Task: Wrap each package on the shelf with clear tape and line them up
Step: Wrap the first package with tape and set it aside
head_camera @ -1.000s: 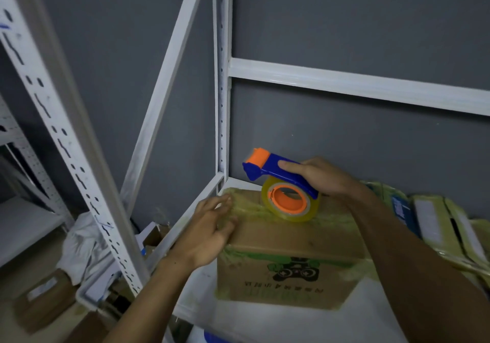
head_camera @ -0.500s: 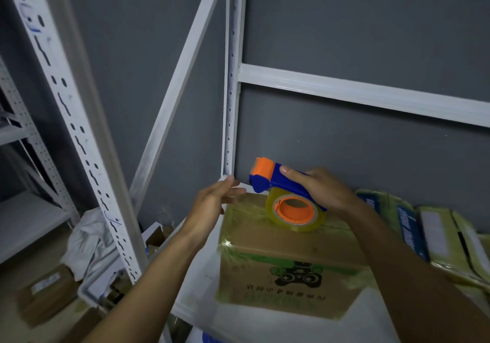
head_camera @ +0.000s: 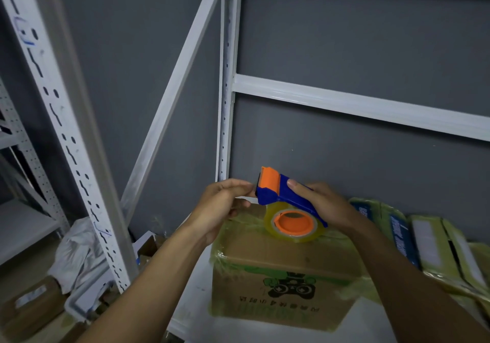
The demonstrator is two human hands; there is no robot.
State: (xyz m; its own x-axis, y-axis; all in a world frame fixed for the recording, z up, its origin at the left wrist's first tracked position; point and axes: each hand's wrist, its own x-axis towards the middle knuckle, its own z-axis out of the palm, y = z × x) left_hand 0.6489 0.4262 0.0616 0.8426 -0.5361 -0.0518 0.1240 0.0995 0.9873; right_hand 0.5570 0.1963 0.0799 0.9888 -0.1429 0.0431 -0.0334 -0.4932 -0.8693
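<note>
Left hand (head_camera: pixel 221 206) is now off one taped box (head_camera: pixel 265 260), fingers bunched at one tape dispenser (head_camera: pixel 269 196); what they pinch is unclear. Right hand (head_camera: pixel 327 206) grips the dispenser. Wrapped packages (head_camera: pixel 424 239) cut off right, count unclear.

Right hand (head_camera: pixel 322 206) grips the tape dispenser (head_camera: pixel 275 193) above a taped box (head_camera: pixel 281 260).

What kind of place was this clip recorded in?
Probably a stockroom or small warehouse: white slotted metal shelving, a taped cardboard box beside wrapped packages, and a tape dispenser held in the right hand.
</note>
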